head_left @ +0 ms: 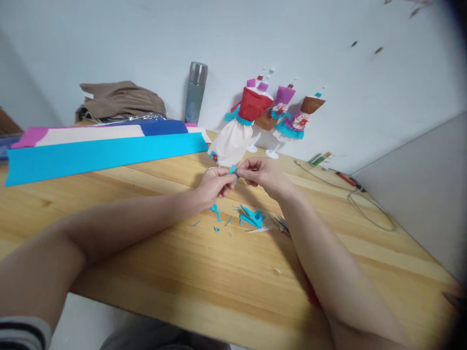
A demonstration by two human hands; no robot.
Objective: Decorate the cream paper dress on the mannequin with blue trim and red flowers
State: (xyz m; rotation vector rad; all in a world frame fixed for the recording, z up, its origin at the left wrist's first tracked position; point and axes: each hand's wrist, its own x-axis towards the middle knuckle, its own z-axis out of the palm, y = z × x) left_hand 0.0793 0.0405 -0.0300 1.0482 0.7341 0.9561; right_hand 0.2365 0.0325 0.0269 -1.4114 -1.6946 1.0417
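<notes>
Both hands meet above the middle of the wooden table, pinching a small piece of blue crepe paper between them. My left hand is closed on its left side, thumb and forefinger pressed together. From the right, my right hand pinches the edge of the same piece. Below them lie crumpled blue paper scraps and thin offcuts. Scissors rest partly hidden beneath my right forearm. Just behind the hands stands a miniature dress with a red top and white skirt.
More miniature dresses on white stands are by the wall. A steel-topped flask stands left of them. Long blue crepe paper lies at left before a brown cloth. A cable and a red-handled tool lie at right.
</notes>
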